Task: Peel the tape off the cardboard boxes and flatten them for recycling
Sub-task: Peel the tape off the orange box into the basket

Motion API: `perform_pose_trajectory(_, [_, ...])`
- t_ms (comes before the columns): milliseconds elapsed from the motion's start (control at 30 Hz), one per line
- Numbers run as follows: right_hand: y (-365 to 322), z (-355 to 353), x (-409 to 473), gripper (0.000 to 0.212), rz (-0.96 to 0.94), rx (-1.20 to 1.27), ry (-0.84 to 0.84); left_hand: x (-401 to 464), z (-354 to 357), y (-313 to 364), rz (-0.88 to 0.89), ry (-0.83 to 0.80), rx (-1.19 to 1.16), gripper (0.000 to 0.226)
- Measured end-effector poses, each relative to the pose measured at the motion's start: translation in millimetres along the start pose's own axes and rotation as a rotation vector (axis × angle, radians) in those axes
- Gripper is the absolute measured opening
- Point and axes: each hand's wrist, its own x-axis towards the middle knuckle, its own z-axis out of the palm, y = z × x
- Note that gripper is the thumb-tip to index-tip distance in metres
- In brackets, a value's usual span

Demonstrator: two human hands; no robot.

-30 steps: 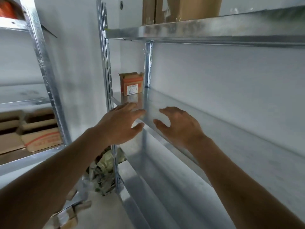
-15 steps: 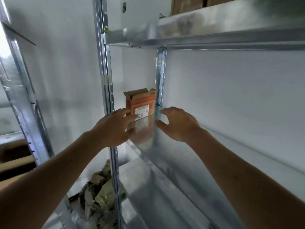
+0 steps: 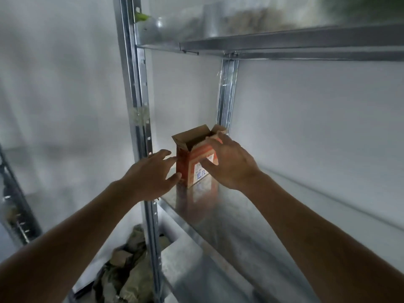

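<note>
A small orange-and-brown cardboard box (image 3: 195, 158) with its top flaps open stands upright at the centre of the frame, on the far left end of a galvanised metal shelf (image 3: 240, 219). The left hand (image 3: 150, 177), fingers spread, reaches its left side, thumb about touching the lower corner. The right hand (image 3: 229, 162), also spread, covers the box's front and right. The box sits between both palms; neither hand grips it yet.

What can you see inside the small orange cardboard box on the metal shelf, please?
The cardboard box stands on the shelf with its top flaps open. Only bare brown inner walls and shadow show; the bottom and any contents are hidden by the front wall and the right hand.
</note>
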Motion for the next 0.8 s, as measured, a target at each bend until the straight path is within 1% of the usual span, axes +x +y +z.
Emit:
perform_pose_trajectory(67, [-8.0, 11.9, 15.0, 0.070, 0.009, 0.008, 0.028, 10.9, 8.5, -12.0, 0.034, -0.029, -0.010, 0.067])
perform_pose_trajectory(133, [-18.3, 21.6, 28.2, 0.071, 0.002, -0.032, 0.067, 21.6, 19.6, -23.4, 0.090, -0.041, -0.047, 0.068])
perform_pose_trajectory(200, [-30.0, 28.1, 35.5, 0.070, 0.032, -0.080, 0.057, 33.6, 32.7, -34.1, 0.157, -0.049, -0.110, 0.065])
perform_pose_trajectory(300, [-42.4, 35.9, 36.8, 0.072, 0.159, -0.082, -0.010, 49.3, 45.7, -43.7, 0.237, -0.045, -0.273, 0.051])
perform_pose_trajectory(333, [-45.3, 37.7, 37.1, 0.073, 0.203, -0.093, -0.009, 52.9, 47.2, -43.4, 0.260, -0.035, -0.341, 0.046])
perform_pose_trajectory(400, [-48.6, 41.8, 39.8, 0.075, 0.284, -0.152, 0.027, 57.9, 48.8, -38.3, 0.305, -0.021, -0.475, 0.038])
perform_pose_trajectory(467, [-49.3, 44.6, 42.1, 0.073, 0.369, -0.181, 0.065, 61.8, 51.0, -32.2, 0.337, -0.003, -0.582, 0.037])
perform_pose_trajectory(533, [-46.5, 46.6, 40.8, 0.064, 0.413, -0.153, 0.091, 66.2, 53.6, -29.1, 0.337, -0.012, -0.661, 0.036])
perform_pose_trajectory(667, [-36.5, 49.8, 25.5, 0.049, 0.445, -0.064, 0.067, 75.6, 55.5, -26.6, 0.244, -0.039, -0.823, 0.022])
perform_pose_trajectory(800, [-33.2, 50.7, -3.0, 0.045, 0.511, 0.107, 0.195, 80.4, 60.5, -12.9, 0.253, -0.096, -0.839, 0.021])
